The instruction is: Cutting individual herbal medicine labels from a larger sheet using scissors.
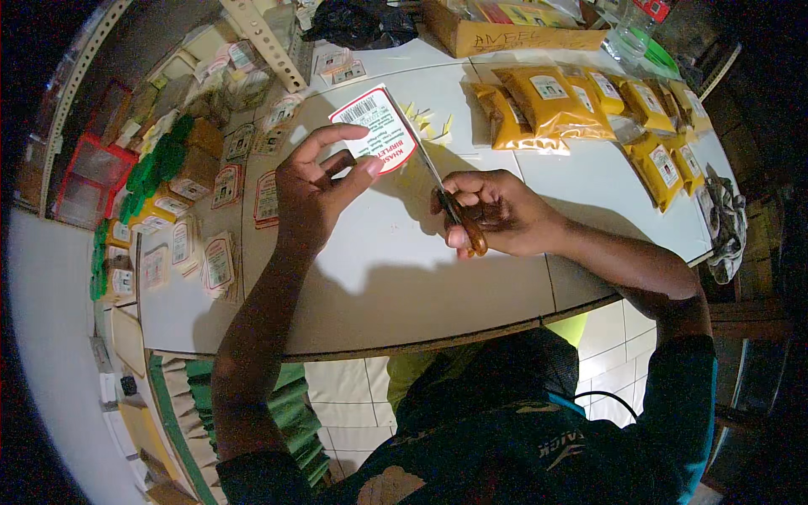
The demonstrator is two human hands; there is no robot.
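Note:
My left hand [325,183] pinches a white paper label [379,136] with a red border, print and a barcode between thumb and fingers. In my right hand [499,211] is a pair of scissors [464,221] with brown handles; its blades point up and left along the label's right edge. Whether the blades are parted there, I cannot tell. Small yellowish paper scraps [432,123] lie on the white tiled table [404,315] just beyond the label. Left of my left hand are further labels [266,199] and a stack of labels [218,265].
Bags of orange-yellow powder [546,101] lie at the back right. A cardboard box [517,38] and a black plastic bag [360,22] stand at the back. Green-lidded containers [158,164] line the left side, near a perforated metal post [265,41]. A crumpled cloth [726,227] hangs at the right edge.

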